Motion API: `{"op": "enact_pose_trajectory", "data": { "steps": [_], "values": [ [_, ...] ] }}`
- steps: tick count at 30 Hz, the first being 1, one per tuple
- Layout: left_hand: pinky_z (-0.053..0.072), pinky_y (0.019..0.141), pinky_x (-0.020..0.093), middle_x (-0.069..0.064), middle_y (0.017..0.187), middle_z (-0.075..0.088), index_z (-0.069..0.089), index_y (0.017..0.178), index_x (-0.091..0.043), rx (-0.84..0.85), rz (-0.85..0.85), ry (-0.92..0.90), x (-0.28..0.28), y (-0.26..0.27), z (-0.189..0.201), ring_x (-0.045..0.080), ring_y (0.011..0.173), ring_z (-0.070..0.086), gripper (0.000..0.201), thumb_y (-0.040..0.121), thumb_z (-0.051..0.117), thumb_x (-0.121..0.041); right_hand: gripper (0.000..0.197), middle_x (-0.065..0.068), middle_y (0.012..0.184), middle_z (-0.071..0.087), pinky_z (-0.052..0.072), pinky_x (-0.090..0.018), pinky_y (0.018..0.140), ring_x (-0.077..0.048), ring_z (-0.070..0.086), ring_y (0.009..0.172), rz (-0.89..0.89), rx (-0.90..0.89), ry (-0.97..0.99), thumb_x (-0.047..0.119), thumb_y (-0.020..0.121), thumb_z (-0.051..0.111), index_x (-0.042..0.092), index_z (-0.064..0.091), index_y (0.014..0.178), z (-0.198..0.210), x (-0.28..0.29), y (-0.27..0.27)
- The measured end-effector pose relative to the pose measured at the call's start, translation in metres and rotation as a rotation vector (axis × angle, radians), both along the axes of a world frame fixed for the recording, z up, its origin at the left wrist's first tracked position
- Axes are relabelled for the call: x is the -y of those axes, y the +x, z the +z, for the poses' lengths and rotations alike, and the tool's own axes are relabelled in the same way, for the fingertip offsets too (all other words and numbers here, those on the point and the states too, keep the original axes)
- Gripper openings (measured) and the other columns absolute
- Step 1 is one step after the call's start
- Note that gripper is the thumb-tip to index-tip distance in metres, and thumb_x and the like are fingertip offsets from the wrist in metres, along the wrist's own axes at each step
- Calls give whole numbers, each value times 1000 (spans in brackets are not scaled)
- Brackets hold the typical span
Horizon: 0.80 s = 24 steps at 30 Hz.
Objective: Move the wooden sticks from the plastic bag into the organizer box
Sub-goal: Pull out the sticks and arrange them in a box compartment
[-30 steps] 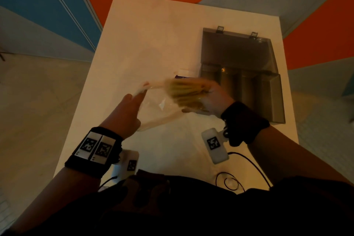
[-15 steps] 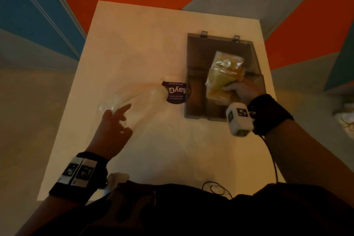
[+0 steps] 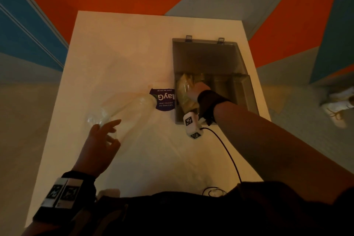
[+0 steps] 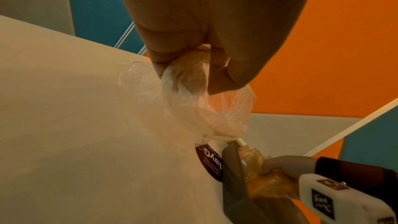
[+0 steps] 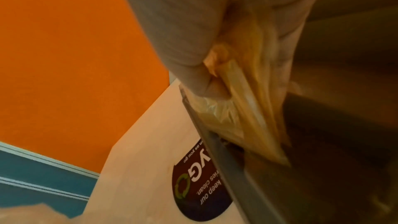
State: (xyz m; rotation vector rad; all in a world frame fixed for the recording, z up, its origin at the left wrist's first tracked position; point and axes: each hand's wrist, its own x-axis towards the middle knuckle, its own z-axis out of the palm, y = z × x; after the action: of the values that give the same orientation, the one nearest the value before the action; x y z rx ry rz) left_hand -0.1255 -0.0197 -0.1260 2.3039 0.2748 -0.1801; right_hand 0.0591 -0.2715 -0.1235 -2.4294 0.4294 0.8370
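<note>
My right hand (image 3: 197, 91) grips a bundle of pale wooden sticks (image 3: 184, 94) wrapped in thin clear film. It holds them low in the leftmost compartment of the grey organizer box (image 3: 247, 92), whose lid lies open behind it. In the right wrist view the wooden sticks (image 5: 249, 108) slant down past the box's left wall (image 5: 232, 176). An empty clear plastic bag (image 3: 124, 108) lies crumpled on the white table. My left hand (image 3: 103, 134) pinches its near end, and the left wrist view shows the plastic bag (image 4: 193, 105) bunched between the fingers (image 4: 163, 54).
A round purple sticker (image 3: 165, 98) is stuck to the white table (image 3: 115, 48) just left of the box. A black cable (image 3: 228, 151) runs from my right wrist camera across the table's front. The table's edges drop to an orange, blue and grey floor.
My right hand pulled the stick bundle out of the bag, carried it right over the box and lowered it into the left compartment. My left hand stayed with the emptied bag.
</note>
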Motion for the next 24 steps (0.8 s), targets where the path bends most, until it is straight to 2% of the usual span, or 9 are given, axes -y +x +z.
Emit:
{"op": "enact_pose_trajectory", "data": {
  "steps": [3, 7, 10, 13, 15, 18, 22, 23, 24],
  "values": [
    [40, 64, 14, 8, 100, 49, 55, 123, -19, 4, -7, -4, -1, 0, 0, 9, 71, 54, 49, 79, 57, 4, 53, -13, 128, 53, 49, -41, 92, -31, 55, 112, -40, 16, 123, 33, 90, 58, 11, 38, 134, -6, -7, 1],
    [38, 68, 15, 8, 98, 49, 59, 118, -21, 7, 9, -15, -1, -1, 0, 6, 74, 53, 44, 81, 55, 3, 98, -12, 153, 28, 37, -50, 108, -35, 36, 135, -101, 102, 343, 21, 81, 72, 26, 2, 149, -6, -3, -7],
    [38, 73, 19, 7, 98, 49, 60, 113, -23, -2, 14, -39, -2, -4, -4, 7, 76, 54, 43, 81, 56, 4, 95, -9, 155, 22, 34, -49, 109, -33, 33, 137, -100, 169, 416, 27, 84, 68, 31, -2, 148, -1, 8, -17],
    [42, 78, 27, 7, 100, 47, 59, 109, -28, -51, -8, -66, -4, -8, -10, 19, 85, 57, 41, 81, 58, 2, 84, -7, 156, 21, 29, -48, 112, -29, 28, 140, -212, 234, 506, 27, 88, 63, 31, 4, 148, 6, 32, -33],
    [44, 83, 32, 8, 101, 48, 59, 103, -34, -73, -38, -64, -6, -11, -12, 22, 93, 57, 40, 81, 60, -1, 74, -6, 156, 24, 28, -47, 113, -27, 27, 141, -267, 263, 473, 23, 90, 60, 28, 14, 148, 5, 55, -49],
    [39, 92, 34, 9, 107, 50, 62, 86, -50, -113, -98, -47, -9, -17, -12, 23, 104, 51, 48, 78, 64, -3, 47, -9, 144, 43, 35, -41, 110, -26, 40, 133, -207, 295, 314, 17, 95, 51, 17, 38, 139, -3, 89, -80],
    [37, 103, 47, 12, 133, 51, 68, 66, -36, -69, -106, 103, -20, -21, 1, 34, 124, 44, 42, 70, 65, 6, 23, -7, 109, 64, 47, -38, 99, -23, 60, 106, -173, 339, 319, 9, 95, 51, 9, 59, 116, -7, 116, -109],
    [40, 101, 40, 13, 134, 52, 67, 63, -30, -4, -86, 142, -22, -20, 8, 35, 124, 46, 41, 70, 63, 11, 22, -7, 104, 65, 48, -37, 96, -19, 61, 98, -141, 357, 297, 9, 94, 52, 10, 61, 114, -5, 119, -111],
    [42, 96, 25, 13, 131, 55, 65, 60, -25, 64, -53, 160, -23, -17, 17, 35, 121, 49, 41, 69, 59, 15, 21, -7, 102, 66, 49, -34, 92, -16, 60, 93, -103, 384, 271, 10, 94, 54, 10, 61, 113, -2, 120, -111]
  ]
}}
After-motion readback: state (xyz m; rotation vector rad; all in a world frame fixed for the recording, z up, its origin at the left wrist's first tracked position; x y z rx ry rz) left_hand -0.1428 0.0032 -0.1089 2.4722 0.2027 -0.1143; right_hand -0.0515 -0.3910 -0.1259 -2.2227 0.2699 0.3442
